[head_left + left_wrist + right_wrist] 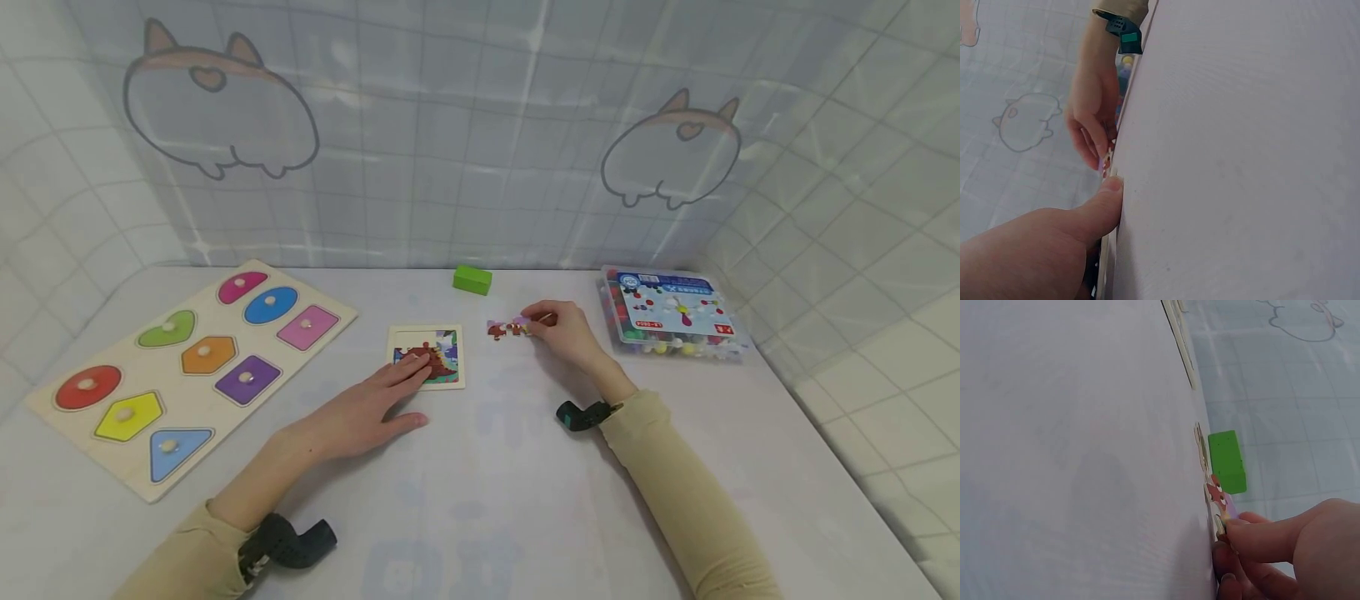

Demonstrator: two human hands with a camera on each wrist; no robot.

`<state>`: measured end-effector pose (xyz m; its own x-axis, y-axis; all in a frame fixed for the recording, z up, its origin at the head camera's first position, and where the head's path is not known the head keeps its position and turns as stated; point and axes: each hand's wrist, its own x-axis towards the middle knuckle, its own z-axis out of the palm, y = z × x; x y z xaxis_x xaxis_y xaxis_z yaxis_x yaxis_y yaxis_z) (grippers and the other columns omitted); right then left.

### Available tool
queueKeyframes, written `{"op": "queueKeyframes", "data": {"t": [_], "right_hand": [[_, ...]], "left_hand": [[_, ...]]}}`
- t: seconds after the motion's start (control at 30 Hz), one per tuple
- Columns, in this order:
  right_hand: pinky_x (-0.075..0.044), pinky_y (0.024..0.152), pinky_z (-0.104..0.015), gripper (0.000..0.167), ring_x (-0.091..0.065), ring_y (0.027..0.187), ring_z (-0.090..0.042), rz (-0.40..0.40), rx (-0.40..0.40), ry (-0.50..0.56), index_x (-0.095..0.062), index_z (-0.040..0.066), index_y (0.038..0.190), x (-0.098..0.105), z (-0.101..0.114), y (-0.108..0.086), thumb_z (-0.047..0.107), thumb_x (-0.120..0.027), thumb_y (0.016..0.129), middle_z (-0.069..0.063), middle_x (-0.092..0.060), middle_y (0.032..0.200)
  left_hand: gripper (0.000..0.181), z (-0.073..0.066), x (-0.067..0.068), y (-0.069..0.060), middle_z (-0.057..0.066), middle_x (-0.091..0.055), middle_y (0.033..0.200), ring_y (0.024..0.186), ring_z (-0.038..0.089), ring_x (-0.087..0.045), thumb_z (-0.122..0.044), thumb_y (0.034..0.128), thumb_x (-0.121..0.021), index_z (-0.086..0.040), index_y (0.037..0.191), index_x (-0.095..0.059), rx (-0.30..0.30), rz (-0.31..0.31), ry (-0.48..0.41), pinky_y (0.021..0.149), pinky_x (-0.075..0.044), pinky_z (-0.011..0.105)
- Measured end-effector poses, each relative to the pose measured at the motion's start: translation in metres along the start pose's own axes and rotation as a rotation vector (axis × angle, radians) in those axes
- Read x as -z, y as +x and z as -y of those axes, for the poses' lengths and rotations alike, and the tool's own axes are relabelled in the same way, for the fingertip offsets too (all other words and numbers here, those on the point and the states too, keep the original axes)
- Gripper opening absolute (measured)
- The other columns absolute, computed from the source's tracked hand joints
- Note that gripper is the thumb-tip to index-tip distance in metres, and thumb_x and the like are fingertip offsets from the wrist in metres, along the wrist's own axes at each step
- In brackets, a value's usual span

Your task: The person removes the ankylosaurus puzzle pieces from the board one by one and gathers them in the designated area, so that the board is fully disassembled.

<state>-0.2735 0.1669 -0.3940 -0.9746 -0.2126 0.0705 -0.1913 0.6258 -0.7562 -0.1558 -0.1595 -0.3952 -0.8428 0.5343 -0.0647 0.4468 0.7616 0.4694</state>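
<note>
"I've got the head feed up, taking twelve o'clock as straight away from the person. What's the left hand [367, 417] doing?"

"I see its fingers lying almost straight across the puzzle tray [461, 371], gripping nothing. The fingertips cover part of the reddish-brown picture [444, 357] inside, and the thumb is spread off toward five o'clock, below the tray's near edge."

"And the right hand [566, 333]?"

"Thumb and fingers pinch a puzzle piece [520, 326] at its right end. My right wrist view shows that grip up close. Whether the piece is lifted off the surface [510, 483], I can't tell."

"Where does it sit?"

"Between two and three o'clock from the tray, well short of the box. A second piece [496, 331] is just beside it, toward nine o'clock; I can't make out whether they touch."

"What else do I have around them?"

"The green block [472, 280] stands at one o'clock from the tray, near the back edge. At three o'clock from the right hand there's a clear plastic box [678, 308] with a blue-and-white label and colored parts inside. Over at nine o'clock from the tray, I have a wooden shape board [71, 433] lying at a slant, its nine colored shapes each carrying a small knob."
</note>
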Motion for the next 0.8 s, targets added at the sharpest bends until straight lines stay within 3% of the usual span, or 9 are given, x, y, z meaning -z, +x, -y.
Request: {"op": "queueKeyframes", "data": {"t": [0.2, 0.8], "right_hand": [[-0.048, 0.076, -0.029, 0.026, -0.058, 0.096, -0.024, 0.025, -0.024, -0.016, -0.071, 0.009, 0.121, 0.001, 0.0002, -0.0008, 0.011, -0.067, 0.095, -0.011, -0.067, 0.117], [-0.044, 0.077, -0.031, 0.027, -0.055, 0.093, -0.025, 0.044, 0.032, -0.141, -0.073, 0.006, 0.119, 0.002, 0.0002, -0.0002, 0.013, -0.07, 0.093, -0.013, -0.06, 0.109]], "left_hand": [[0.074, -0.0006, 0.0003, -0.0001, 0.007, -0.022, 0.166, 0.153, 0.034, -0.02, -0.047, 0.0978, -0.06, -0.014, 0.158, -0.03, -0.002, -0.002, -0.005, 0.119, -0.028, 0.055], [0.074, 0.0, -0.0003, 0.0003, 0.007, -0.022, 0.166, 0.153, 0.034, -0.02, -0.046, 0.0981, -0.059, -0.014, 0.158, -0.03, -0.006, -0.004, 0.008, 0.119, -0.028, 0.054]]}}
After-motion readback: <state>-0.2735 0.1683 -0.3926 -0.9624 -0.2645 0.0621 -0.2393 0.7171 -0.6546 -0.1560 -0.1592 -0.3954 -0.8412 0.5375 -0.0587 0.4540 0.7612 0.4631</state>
